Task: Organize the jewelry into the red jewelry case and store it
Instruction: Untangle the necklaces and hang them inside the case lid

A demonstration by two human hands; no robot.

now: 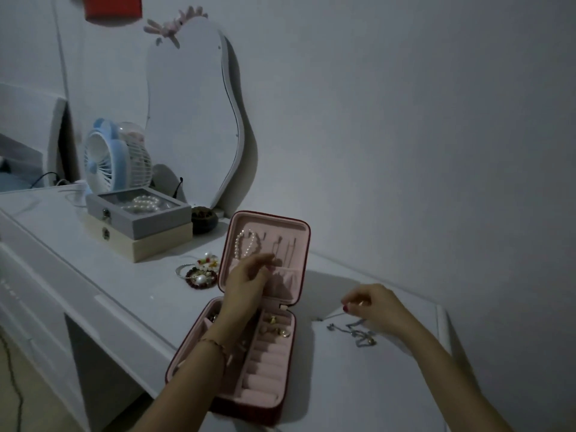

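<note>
The red jewelry case (pixel 271 366) lies open on the white dresser, its pink lid (pixel 290 232) standing upright. A pearl bracelet (pixel 246 244) and thin chains hang inside the lid. Rings and earrings (pixel 276 327) sit in the base's slots. My left hand (pixel 249 275) reaches over the base, fingers relaxed against the lid's pocket. My right hand (pixel 371 304) hovers right of the case, pinching a small piece with a thin chain. A tangle of silver necklaces (pixel 358 333) lies on the dresser under it.
Beaded bracelets and a bangle (pixel 199 272) lie left of the case. Two stacked boxes (pixel 140 226), the top one holding pearls, stand further back beside a dark bowl (pixel 203 218), a blue fan (pixel 106 157) and a wavy mirror (pixel 193 120). The dresser's front edge (pixel 103 310) runs diagonally.
</note>
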